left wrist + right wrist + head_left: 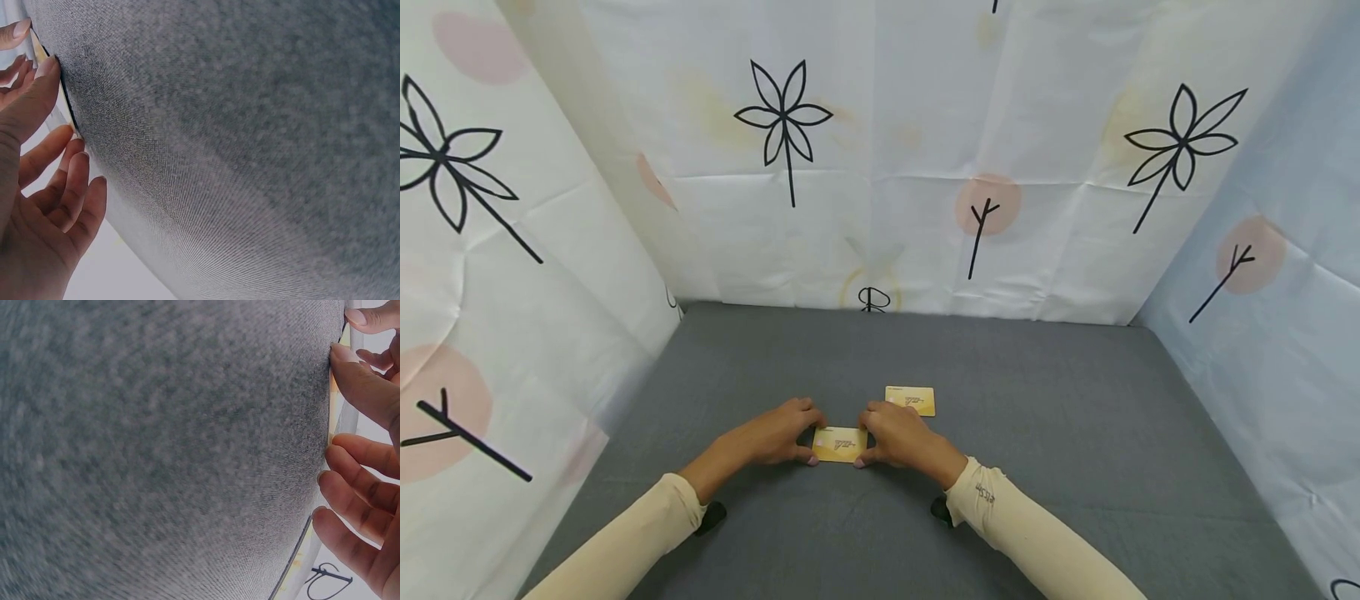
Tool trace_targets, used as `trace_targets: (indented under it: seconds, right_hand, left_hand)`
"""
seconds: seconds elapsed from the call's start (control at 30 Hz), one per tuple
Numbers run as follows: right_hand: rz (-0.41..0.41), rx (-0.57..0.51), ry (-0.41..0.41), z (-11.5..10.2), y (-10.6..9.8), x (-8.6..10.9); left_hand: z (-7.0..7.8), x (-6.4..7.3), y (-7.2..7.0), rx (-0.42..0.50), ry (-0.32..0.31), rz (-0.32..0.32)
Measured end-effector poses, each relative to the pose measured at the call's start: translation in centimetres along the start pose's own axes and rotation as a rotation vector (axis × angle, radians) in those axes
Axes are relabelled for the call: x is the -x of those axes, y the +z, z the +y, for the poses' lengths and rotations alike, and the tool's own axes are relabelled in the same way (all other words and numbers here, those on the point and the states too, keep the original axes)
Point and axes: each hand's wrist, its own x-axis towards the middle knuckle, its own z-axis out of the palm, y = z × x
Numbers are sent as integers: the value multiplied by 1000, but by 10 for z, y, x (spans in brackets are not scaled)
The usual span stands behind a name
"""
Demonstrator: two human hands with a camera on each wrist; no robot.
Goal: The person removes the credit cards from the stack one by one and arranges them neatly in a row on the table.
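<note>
A yellow card [840, 446] with dark print lies on the grey cloth between the two hands. My left hand [778, 432] holds its left side, thumb at the near corner and index finger at the far one. On the opposite side, my right hand [904, 437] grips it the same way. From the left wrist view the card [66, 103] shows edge-on, low against the cloth, between thumb and index fingertip. A second, similar yellow card [922, 402] rests farther back, its lower left part overlapped by the right hand's fingers.
Grey cloth [1037, 458] covers the tabletop. White fabric walls with flower drawings stand at the back [910, 250], left [572, 292] and right [1247, 358]. Cream sleeves cover both forearms, and a dark object shows under each wrist.
</note>
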Motion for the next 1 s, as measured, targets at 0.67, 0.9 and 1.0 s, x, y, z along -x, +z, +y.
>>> trace_targets:
  seconds: [0.67,0.9,1.0]
  right_hand:
    - [6,11,-5,0,2,0]
    - [10,7,-7,1,1,1]
    - [13,-5,-10,1,1,3]
  left_hand:
    - [1,0,0,-37,18,8]
    - [1,0,0,-35,6,1]
    - [0,0,0,-30,5,-2]
